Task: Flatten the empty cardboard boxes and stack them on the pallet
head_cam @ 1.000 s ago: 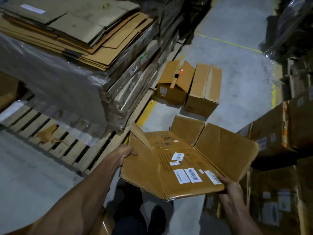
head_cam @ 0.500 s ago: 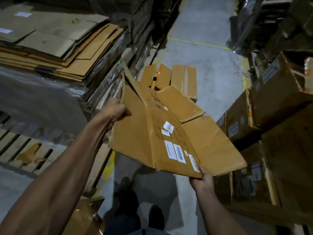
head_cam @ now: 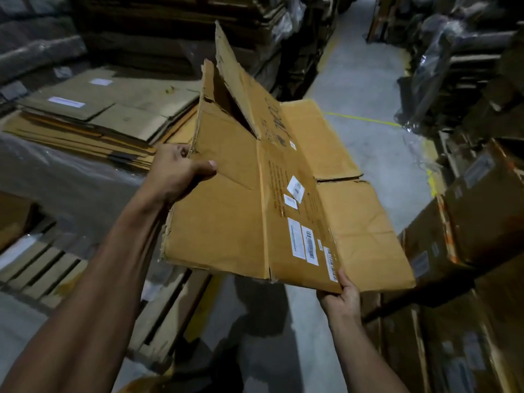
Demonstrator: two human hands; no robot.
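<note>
Warehouse aisle | left hand (head_cam: 175, 171) grips flattened cardboard box (head_cam: 232, 211) at its left edge, fingers curled | right hand (head_cam: 341, 299) pinches near corner | beside stack of flattened boxes (head_cam: 93, 114) on pallet (head_cam: 42, 268)

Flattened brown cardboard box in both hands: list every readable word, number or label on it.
Nothing reads clearly.
Black handwriting on the flattened brown cardboard box: illegible scrawl.
White barcode stickers: bars visible, text too small.
Small white stickers: blurred.
Printed black lines: too blurred to read.
</note>
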